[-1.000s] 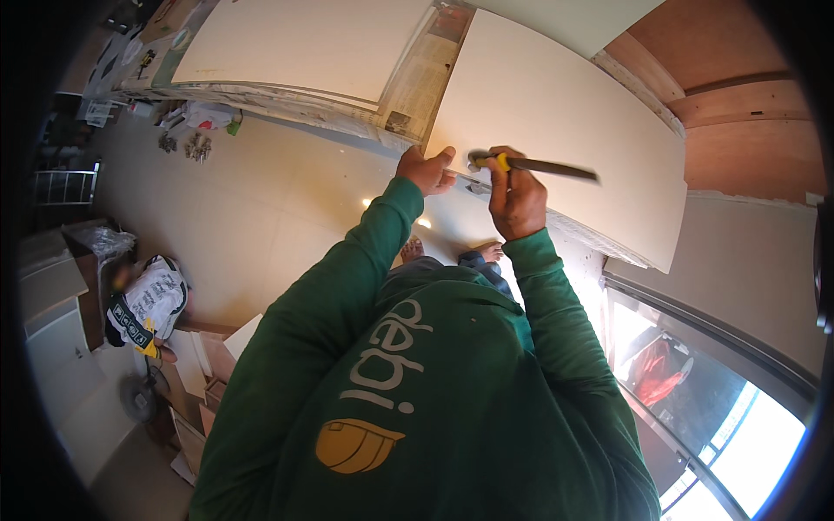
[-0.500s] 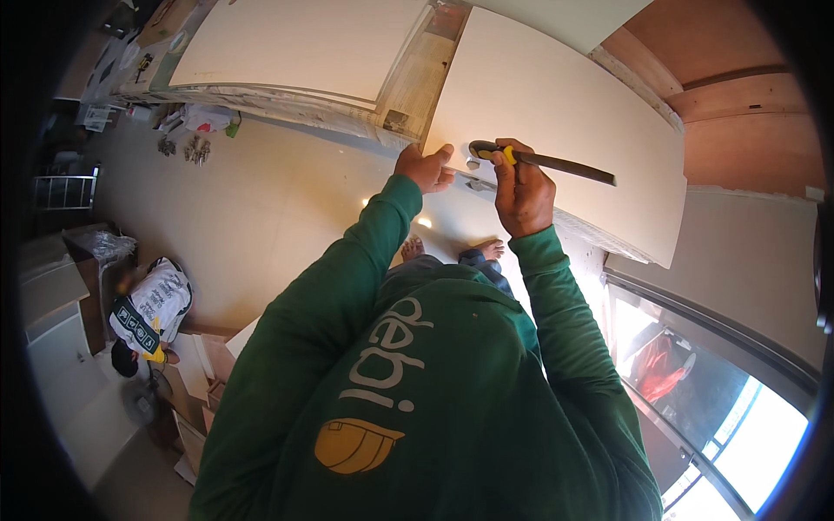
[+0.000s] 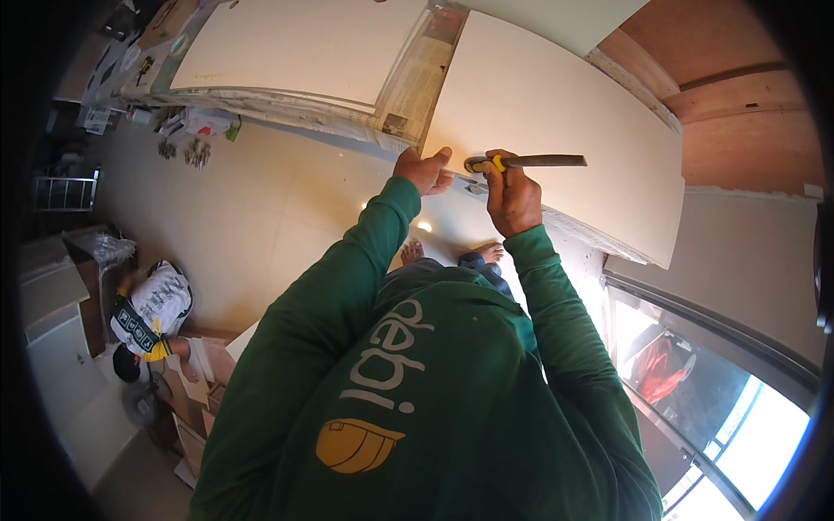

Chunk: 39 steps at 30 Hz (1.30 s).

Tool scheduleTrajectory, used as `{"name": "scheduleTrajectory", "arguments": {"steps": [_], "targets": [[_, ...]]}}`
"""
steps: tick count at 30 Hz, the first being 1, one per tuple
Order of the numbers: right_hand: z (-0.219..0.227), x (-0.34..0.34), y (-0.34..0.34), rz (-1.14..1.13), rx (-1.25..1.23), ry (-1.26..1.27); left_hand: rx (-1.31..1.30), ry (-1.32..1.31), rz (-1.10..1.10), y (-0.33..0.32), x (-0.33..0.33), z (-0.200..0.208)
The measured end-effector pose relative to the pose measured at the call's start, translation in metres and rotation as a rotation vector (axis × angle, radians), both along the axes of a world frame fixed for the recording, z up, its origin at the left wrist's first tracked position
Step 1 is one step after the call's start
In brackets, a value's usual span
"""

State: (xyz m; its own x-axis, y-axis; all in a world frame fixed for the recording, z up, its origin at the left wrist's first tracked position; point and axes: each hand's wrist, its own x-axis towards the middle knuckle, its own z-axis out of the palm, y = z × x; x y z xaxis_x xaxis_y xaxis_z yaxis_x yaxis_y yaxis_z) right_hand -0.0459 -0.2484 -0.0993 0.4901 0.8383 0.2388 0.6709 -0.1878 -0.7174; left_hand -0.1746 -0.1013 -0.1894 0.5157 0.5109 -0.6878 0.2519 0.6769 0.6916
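Note:
A large white panel (image 3: 547, 95) lies flat before me on a newspaper-covered surface. At its near left corner my left hand (image 3: 423, 171) grips the edge, thumb on top and fingers curled below. My right hand (image 3: 514, 198) is closed round the black-and-yellow handle of a file (image 3: 556, 161). The file's dark, long blade points right across the panel, close above its near edge; whether it touches is hard to tell. The handle's butt covers the spot of a round hole near that edge.
A second white panel (image 3: 295, 48) lies to the left on newspaper (image 3: 408, 104). Small metal parts (image 3: 197, 154) are on the floor, beside bags. Another person (image 3: 152, 304) bends over wooden boards at lower left. A glass sliding door (image 3: 695, 382) stands at right.
The file has shifted slightly left, and its blade has swung from slanting downward to nearly level. My left hand stays on the corner. The other person's arm has reached out.

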Motion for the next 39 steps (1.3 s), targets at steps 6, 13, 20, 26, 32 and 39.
{"name": "scheduleTrajectory", "arguments": {"steps": [6,13,20,26,32,39], "targets": [[0.02,-0.001,-0.001,-0.001,0.134,-0.064,0.031,0.008,0.086,-0.005,0.003,-0.005],[0.032,-0.008,0.0,-0.043,0.136,-0.037,0.048,0.035,0.101,-0.005,0.001,-0.007],[0.007,-0.006,0.001,0.003,0.069,0.026,0.074,0.013,0.076,-0.006,-0.002,-0.002],[-0.001,0.0,0.001,-0.027,0.201,-0.056,0.053,0.035,0.073,-0.004,0.011,0.004],[-0.019,0.008,-0.004,0.002,0.04,0.184,-0.276,-0.256,0.349,-0.003,0.021,-0.072],[-0.007,0.009,-0.051,-0.111,0.035,0.458,-0.028,0.055,0.234,-0.03,0.012,-0.005]]}}
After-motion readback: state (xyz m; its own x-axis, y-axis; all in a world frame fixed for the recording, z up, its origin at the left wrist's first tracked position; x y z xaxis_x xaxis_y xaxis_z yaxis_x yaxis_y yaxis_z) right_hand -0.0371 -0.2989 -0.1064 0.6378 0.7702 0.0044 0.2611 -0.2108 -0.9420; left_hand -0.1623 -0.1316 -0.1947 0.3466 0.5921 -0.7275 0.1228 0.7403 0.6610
